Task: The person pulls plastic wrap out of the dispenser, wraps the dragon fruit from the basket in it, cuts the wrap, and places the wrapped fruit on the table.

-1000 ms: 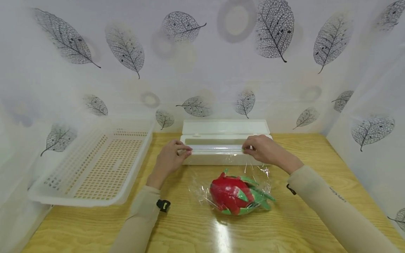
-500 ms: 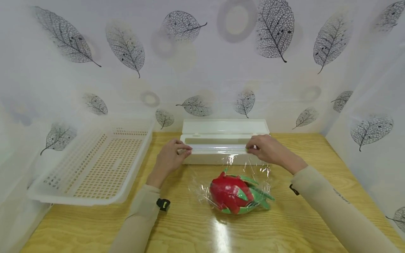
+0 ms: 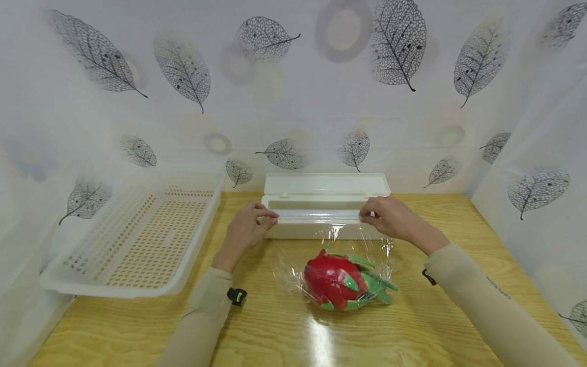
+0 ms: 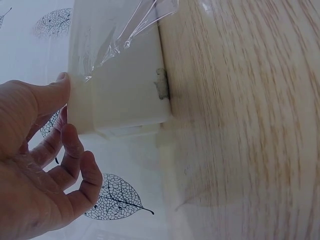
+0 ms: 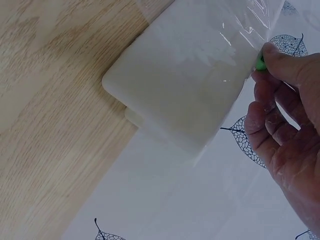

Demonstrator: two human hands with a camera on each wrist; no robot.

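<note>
An uncovered white cling film box [image 3: 293,232] stands at the back of the table, its lid [image 3: 325,184] raised and a film roll [image 3: 316,213] inside. My left hand [image 3: 247,224] pinches the box's front edge at its left end, the thumb on the near side in the left wrist view. With thumb and forefinger, my right hand [image 3: 390,218] pinches a small green slide cutter [image 5: 260,63] on the same edge, toward the right end. Clear cling film [image 3: 335,233] hangs from that edge and spreads over a red dragon fruit [image 3: 327,278] with green scales.
To the left stands a white perforated plastic basket [image 3: 171,285]. A leaf-patterned sheet [image 3: 312,112] hangs right behind the box and along both sides. The wooden table [image 3: 257,331] extends in front of the fruit.
My right hand has slid a short way to the right along the box's front edge with the slide cutter. The left hand, box and dragon fruit stay in place.
</note>
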